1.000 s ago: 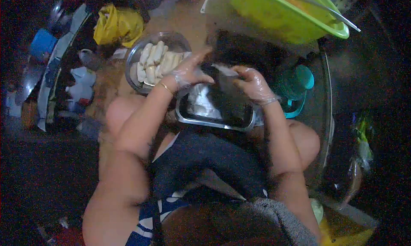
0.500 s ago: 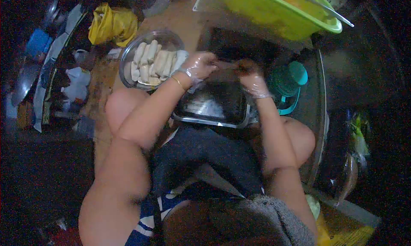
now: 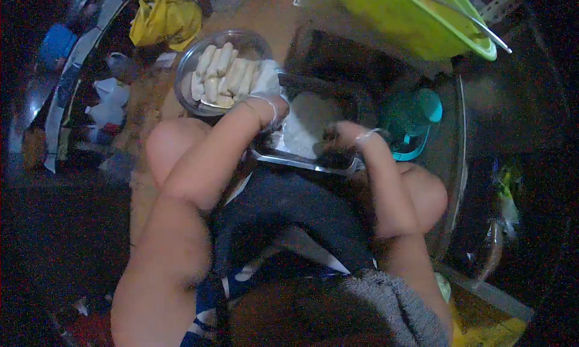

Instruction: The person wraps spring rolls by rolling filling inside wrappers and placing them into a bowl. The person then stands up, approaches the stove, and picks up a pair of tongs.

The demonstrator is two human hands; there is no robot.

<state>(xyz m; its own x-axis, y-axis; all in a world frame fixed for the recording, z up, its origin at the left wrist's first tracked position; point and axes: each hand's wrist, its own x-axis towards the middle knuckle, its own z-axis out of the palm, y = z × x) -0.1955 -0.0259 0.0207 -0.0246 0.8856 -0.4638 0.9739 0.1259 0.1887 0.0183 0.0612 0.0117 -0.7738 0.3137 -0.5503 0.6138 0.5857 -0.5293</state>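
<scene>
A thin whitish wrapper sheet (image 3: 309, 120) lies over the metal tray (image 3: 304, 162) in front of my body. At the sheet's left edge is my left hand (image 3: 272, 110), in a clear plastic glove, its fingers mostly hidden behind the wrist. My right hand (image 3: 347, 136), gloved too, is at the sheet's right side, with fingers blurred and dark. Up and to the left, a round clear bowl (image 3: 184, 84) holds several pale rolls (image 3: 226, 72), and a white stack or cloth (image 3: 267, 78) rests against its right side.
A green basin (image 3: 410, 21) with a long utensil stands at the top right. A teal container (image 3: 413, 114) with a handle is right of the tray. At the upper left are a yellow bag (image 3: 164, 21) and a blue object (image 3: 58, 43).
Both hands have come down toward the tray and nearer my body. The thin sheet, bunched between my hands before, is now spread over the tray.
</scene>
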